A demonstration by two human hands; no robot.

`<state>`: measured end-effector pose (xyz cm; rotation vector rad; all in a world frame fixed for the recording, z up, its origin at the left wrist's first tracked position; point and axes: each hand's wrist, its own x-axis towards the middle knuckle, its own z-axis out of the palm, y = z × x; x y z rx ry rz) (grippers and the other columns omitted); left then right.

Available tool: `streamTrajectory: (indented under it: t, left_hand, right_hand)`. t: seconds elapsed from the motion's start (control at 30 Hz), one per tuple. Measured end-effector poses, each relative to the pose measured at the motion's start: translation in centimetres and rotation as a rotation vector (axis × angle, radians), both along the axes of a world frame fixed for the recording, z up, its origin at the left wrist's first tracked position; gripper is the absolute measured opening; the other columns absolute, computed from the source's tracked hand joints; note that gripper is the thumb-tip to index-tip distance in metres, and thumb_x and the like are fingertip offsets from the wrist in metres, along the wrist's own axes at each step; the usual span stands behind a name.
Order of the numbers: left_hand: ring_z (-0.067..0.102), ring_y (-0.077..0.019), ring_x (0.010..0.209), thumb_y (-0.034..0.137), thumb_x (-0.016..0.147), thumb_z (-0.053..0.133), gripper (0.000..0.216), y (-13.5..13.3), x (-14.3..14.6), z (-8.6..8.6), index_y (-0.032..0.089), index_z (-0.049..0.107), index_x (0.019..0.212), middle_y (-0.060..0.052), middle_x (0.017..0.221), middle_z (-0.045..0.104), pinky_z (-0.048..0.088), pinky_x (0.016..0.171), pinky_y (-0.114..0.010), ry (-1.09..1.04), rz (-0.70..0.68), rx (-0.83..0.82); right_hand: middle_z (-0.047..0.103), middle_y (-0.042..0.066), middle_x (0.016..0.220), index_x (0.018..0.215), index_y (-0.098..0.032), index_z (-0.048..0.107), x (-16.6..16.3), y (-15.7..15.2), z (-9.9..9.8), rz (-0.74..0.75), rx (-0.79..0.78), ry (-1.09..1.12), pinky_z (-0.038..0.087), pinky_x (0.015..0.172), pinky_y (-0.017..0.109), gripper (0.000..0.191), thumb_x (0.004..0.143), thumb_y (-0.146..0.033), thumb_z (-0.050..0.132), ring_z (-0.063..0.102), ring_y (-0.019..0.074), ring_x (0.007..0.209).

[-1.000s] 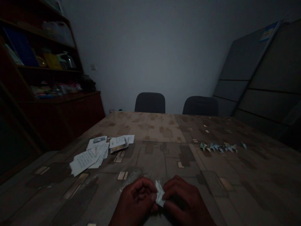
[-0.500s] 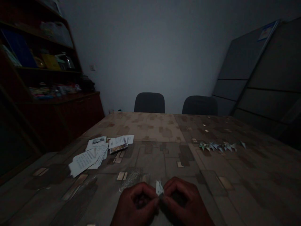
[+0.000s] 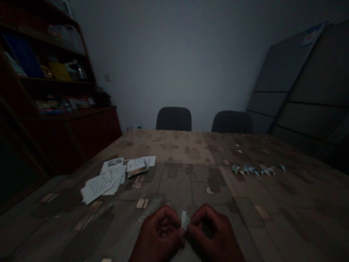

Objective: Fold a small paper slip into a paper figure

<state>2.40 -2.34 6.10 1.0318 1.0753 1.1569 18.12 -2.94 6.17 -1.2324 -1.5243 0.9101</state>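
Observation:
A small piece of folded paper (image 3: 184, 220), pale and narrow, stands between my two hands near the front of the table. My left hand (image 3: 160, 233) pinches its left side between thumb and forefinger, the other fingers curled in. From the right, my right hand (image 3: 211, 231) pinches the paper's other side in the same way. My fingertips hide its lower end. Farther off to the right, several small folded paper figures (image 3: 252, 170) with pointed tips sit in a row, and one more figure (image 3: 282, 167) lies just apart from them.
Loose printed paper cards (image 3: 98, 187) overlap on the left of the patterned tablecloth (image 3: 174, 145), beside a small stack (image 3: 138, 170). Two dark chairs (image 3: 173, 119) (image 3: 232, 122) stand behind the table. A wooden cabinet (image 3: 95, 127) with filled shelves is at left.
The folded paper has turned between my fingers and now shows a narrower, plainer face. My hands have shifted only slightly, still pinching it.

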Motion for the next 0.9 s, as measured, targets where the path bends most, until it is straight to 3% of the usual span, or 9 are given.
streamTrajectory:
  t: [0.17, 0.3, 0.4, 0.47, 0.7, 0.9]
  left_hand:
    - [0.052, -0.0109, 0.050, 0.020, 0.062, 0.072, 0.022, -0.2, 0.0, 0.5, 0.019, 0.050, 0.060, 0.005, 0.054, 0.057, 0.038, 0.050, -0.021, 0.044, 0.012, 0.046]
    - [0.050, -0.0118, 0.053, 0.019, 0.063, 0.069, 0.020, -0.4, -0.1, 1.0, 0.020, 0.049, 0.060, 0.005, 0.055, 0.055, 0.038, 0.052, -0.022, 0.115, 0.042, 0.095]
    - [0.049, -0.0123, 0.054, 0.022, 0.064, 0.070, 0.021, -0.6, -0.2, 1.3, 0.020, 0.050, 0.059, 0.005, 0.056, 0.053, 0.037, 0.053, -0.022, 0.171, 0.062, 0.145]
    - [0.049, -0.0122, 0.055, 0.023, 0.066, 0.070, 0.021, -0.6, -0.2, 1.4, 0.020, 0.051, 0.059, 0.005, 0.056, 0.053, 0.037, 0.053, -0.022, 0.179, 0.055, 0.156]
    - [0.054, -0.0128, 0.053, 0.020, 0.066, 0.069, 0.018, -0.2, -0.4, 0.9, 0.020, 0.051, 0.064, 0.004, 0.056, 0.057, 0.041, 0.053, -0.022, 0.101, -0.015, 0.128]
    - [0.053, -0.0111, 0.053, 0.013, 0.064, 0.065, 0.015, -0.1, -0.5, 0.6, 0.020, 0.052, 0.064, 0.006, 0.056, 0.056, 0.040, 0.052, -0.021, 0.117, 0.024, 0.132]
  right_hand:
    - [0.057, -0.003, 0.062, 0.072, -0.018, 0.058, -0.1, 0.2, -0.3, 0.008, -0.047, 0.046, 0.039, 0.057, 0.021, 0.003, 0.071, -0.018, 0.061, 0.056, 0.0141, 0.060]
    - [0.062, -0.001, 0.068, 0.085, -0.016, 0.063, 0.2, 0.6, -0.6, 0.093, -0.097, 0.061, 0.039, 0.057, 0.021, 0.015, 0.070, -0.020, 0.061, 0.056, 0.0148, 0.062]
    - [0.058, -0.001, 0.065, 0.074, -0.016, 0.063, 0.6, 0.8, -0.9, 0.161, -0.050, -0.035, 0.037, 0.057, 0.022, 0.007, 0.075, -0.023, 0.061, 0.054, 0.0144, 0.061]
    - [0.056, -0.001, 0.065, 0.069, -0.016, 0.062, 0.8, 0.8, -1.0, 0.189, -0.002, -0.080, 0.035, 0.058, 0.022, 0.016, 0.079, -0.028, 0.060, 0.052, 0.0144, 0.062]
    - [0.054, -0.001, 0.065, 0.069, -0.016, 0.059, 0.9, 1.1, -1.1, 0.220, -0.008, -0.049, 0.034, 0.058, 0.023, 0.024, 0.085, -0.033, 0.055, 0.049, 0.0141, 0.063]
    - [0.053, -0.002, 0.065, 0.070, -0.017, 0.059, 1.0, 1.1, -1.0, 0.221, -0.006, -0.041, 0.033, 0.058, 0.023, 0.022, 0.085, -0.033, 0.056, 0.048, 0.0144, 0.062]
